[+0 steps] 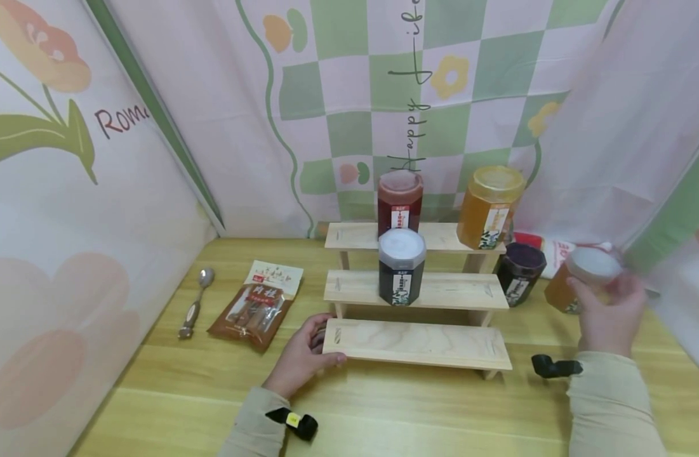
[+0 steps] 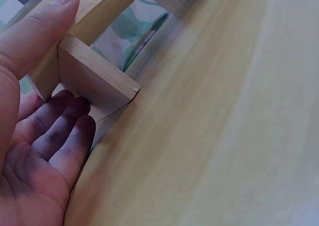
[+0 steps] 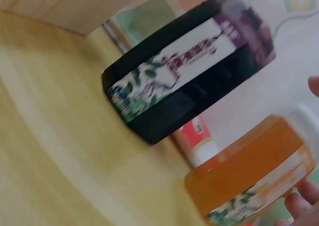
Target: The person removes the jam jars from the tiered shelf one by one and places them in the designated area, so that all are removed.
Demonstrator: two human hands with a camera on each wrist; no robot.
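Observation:
My left hand (image 1: 300,360) holds the left end of a three-step wooden display rack (image 1: 418,343); the left wrist view shows the thumb over the board and the fingers curled beneath it. Out to the right, my right hand (image 1: 612,317) grips an orange jar (image 1: 559,291) with a whitish lid near its top. Beside that jar, a dark purple jar (image 3: 194,71) stands on the table against the rack's right side. A black jar (image 1: 402,276) with a white lid is on the middle step. On the top step are a red jar (image 1: 400,203) and a yellow-orange jar (image 1: 486,212).
Left of the rack lie a brown packet (image 1: 258,308) with pale sticks inside and a metal spoon (image 1: 195,304). A red and white package (image 1: 557,254) lies behind the two right-hand jars. Printed curtains (image 1: 212,127) enclose the wooden table (image 1: 383,419).

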